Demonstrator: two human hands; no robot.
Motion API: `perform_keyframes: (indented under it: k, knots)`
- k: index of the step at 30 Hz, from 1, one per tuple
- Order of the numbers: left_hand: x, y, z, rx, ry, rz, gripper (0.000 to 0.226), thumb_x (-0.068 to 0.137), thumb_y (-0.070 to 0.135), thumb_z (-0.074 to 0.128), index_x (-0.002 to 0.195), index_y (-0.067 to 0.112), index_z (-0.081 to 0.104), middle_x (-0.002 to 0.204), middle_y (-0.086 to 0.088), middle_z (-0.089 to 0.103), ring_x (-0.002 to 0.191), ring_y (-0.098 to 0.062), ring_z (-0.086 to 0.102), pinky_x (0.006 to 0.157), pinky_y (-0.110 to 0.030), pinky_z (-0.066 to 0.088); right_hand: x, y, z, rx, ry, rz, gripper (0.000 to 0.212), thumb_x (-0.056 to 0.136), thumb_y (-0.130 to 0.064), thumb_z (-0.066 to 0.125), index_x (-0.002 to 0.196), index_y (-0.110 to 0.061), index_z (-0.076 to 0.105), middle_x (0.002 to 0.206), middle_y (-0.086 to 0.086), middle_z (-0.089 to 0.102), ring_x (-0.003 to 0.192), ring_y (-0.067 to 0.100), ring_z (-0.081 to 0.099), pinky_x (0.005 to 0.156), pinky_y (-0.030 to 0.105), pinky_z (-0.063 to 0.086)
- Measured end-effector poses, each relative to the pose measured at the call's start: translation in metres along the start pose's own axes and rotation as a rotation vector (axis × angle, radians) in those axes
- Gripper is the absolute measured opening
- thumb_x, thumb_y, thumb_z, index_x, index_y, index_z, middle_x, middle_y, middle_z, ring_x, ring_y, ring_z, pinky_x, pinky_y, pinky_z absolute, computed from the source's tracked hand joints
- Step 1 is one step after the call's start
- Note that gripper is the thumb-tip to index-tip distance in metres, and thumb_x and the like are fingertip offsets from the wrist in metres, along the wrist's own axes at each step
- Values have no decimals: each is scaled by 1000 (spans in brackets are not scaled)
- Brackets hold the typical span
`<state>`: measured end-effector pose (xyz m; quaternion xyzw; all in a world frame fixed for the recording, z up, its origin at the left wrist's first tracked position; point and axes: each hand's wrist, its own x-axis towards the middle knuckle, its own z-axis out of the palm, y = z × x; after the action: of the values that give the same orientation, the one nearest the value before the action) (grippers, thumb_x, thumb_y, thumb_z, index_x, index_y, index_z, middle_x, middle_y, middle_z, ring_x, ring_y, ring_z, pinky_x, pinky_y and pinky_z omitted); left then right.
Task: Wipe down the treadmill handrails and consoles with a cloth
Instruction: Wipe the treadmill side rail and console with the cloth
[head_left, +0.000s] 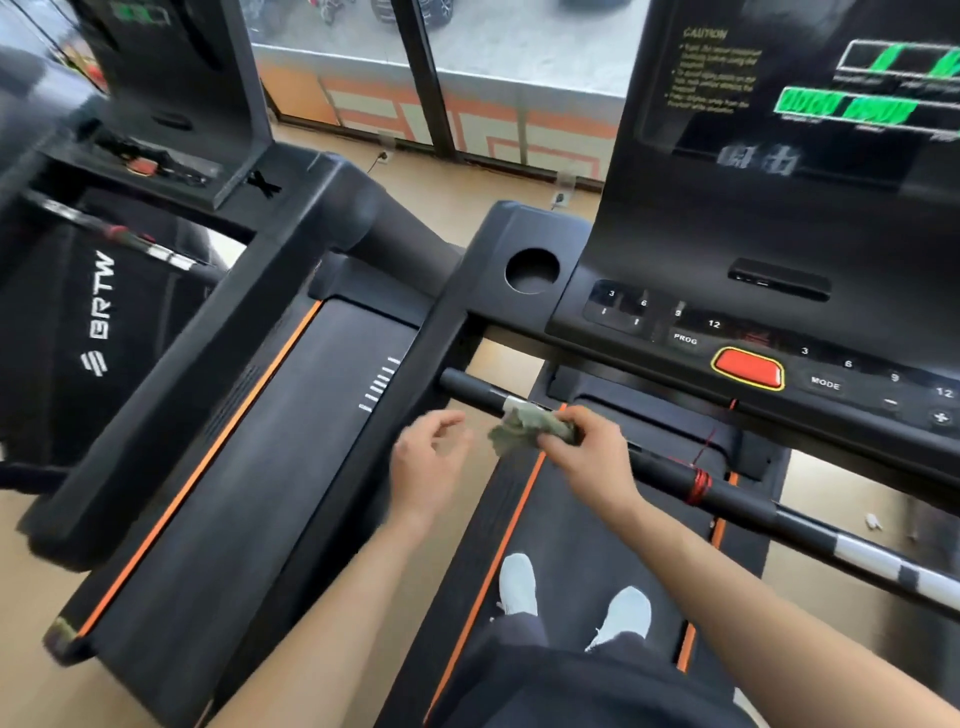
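I stand on a black treadmill with orange trim. My right hand (587, 452) grips a crumpled grey-green cloth (524, 427) right at the black front handrail bar (660, 470), near its left end. My left hand (428, 457) hovers just left of the cloth, fingers loosely curled, holding nothing. The console (753, 332) rises above the bar with a red stop button (748, 368), number keys and a lit green display (852, 98).
A cup-holder hole (532, 270) sits at the console's left corner. A red cord (698, 483) is wound around the bar to the right. A second black treadmill (218, 415) stands close on the left. My white shoes (519, 582) rest on the belt. Windows lie ahead.
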<state>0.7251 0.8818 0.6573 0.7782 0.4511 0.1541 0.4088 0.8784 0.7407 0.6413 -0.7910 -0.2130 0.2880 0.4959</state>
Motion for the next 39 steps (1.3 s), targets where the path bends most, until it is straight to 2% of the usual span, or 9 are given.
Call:
perform_keyframes:
  k: [5,9,13,17,20,25,29,36,39]
  knots:
    - [44,-38,-39,271,158,110,29,90,17,71,118,20,69,123,5,67,113,-14,52,99,-39,47,61,-39,26,-40,205,151,19,82,-18,66,97,-23,76,83,-5,72,84,18,66,78,32,52]
    - [67,-58,-47,258,6,-3,41,92,26,69,132,27,57,132,6,61,121,-18,49,103,-41,44,107,-43,60,-242,97,346,16,79,-23,63,92,-21,73,87,0,69,88,28,66,71,31,49]
    - [71,-68,-48,198,-55,-15,44,92,31,67,132,37,48,133,11,58,121,-14,53,98,-40,47,136,-37,91,-318,-10,508,22,79,-15,62,102,-13,65,103,8,67,95,33,65,78,35,54]
    - [74,-74,-46,193,-26,10,44,91,31,68,130,37,50,128,11,59,117,-15,56,94,-37,48,156,-50,107,2,-75,604,4,89,-7,63,92,-9,64,89,8,65,71,22,61,59,24,45]
    - [75,-76,-45,192,-15,27,44,90,31,68,130,36,50,127,11,60,115,-14,56,88,-32,43,164,-59,110,246,-179,703,17,98,-10,57,81,-13,59,79,7,63,65,21,57,66,30,46]
    - [75,-77,-45,197,1,46,44,89,30,69,129,34,51,127,10,60,115,-16,57,85,-31,42,162,-61,106,372,-185,715,12,102,-12,54,93,-13,62,84,5,67,68,20,63,62,29,47]
    - [76,-76,-46,210,2,47,44,89,31,68,129,34,52,127,9,61,114,-16,57,85,-30,42,155,-62,97,448,-195,618,17,100,-17,60,116,-20,66,101,2,72,80,19,69,81,34,48]
    - [75,-76,-46,198,14,41,44,88,31,68,129,35,52,124,9,62,111,-16,58,85,-33,47,144,-62,77,528,-179,596,11,95,-22,67,106,-22,72,117,8,72,98,29,74,91,42,53]
    - [75,-76,-46,201,20,30,44,88,32,68,129,36,51,123,9,61,110,-17,58,85,-36,49,141,-65,76,482,-70,638,7,95,-11,66,100,-13,70,108,13,71,93,33,73,87,47,59]
